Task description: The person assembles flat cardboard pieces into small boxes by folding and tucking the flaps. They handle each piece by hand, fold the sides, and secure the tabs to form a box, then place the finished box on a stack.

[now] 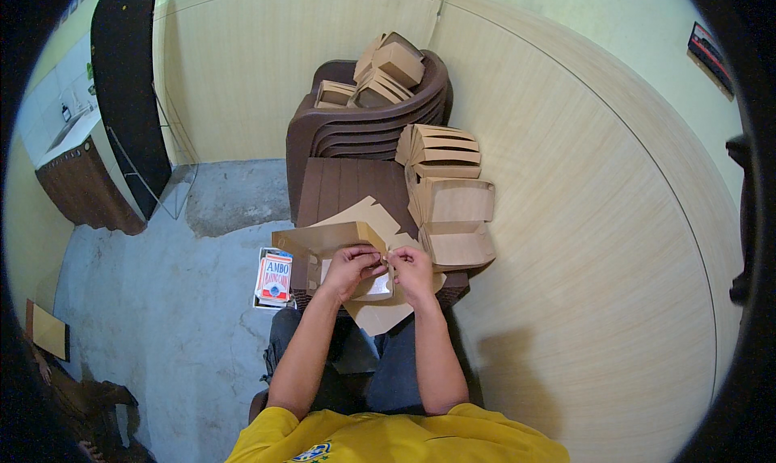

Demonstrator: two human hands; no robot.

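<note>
A partly folded brown cardboard box [323, 237] is in front of me, its far wall standing up and its pale inside showing. My left hand [353, 271] is closed in a pinch on the box's right corner. Close beside it, my right hand [411, 273] pinches the same corner from the right, fingertips nearly meeting the left ones. The exact flap between the fingers is too small to make out. Under the box lie flat cardboard blanks [377, 316], their corners sticking out on several sides. They rest on a brown slatted surface [356, 184].
Stacked brown plastic chairs [303, 140] stand beyond, with folded boxes [396, 63] on the seat. More folded boxes [457, 200] line the right side by the wood-panelled wall [582, 220]. Left of the work surface is a printed carton [275, 277]. A counter [89, 180] stands far left.
</note>
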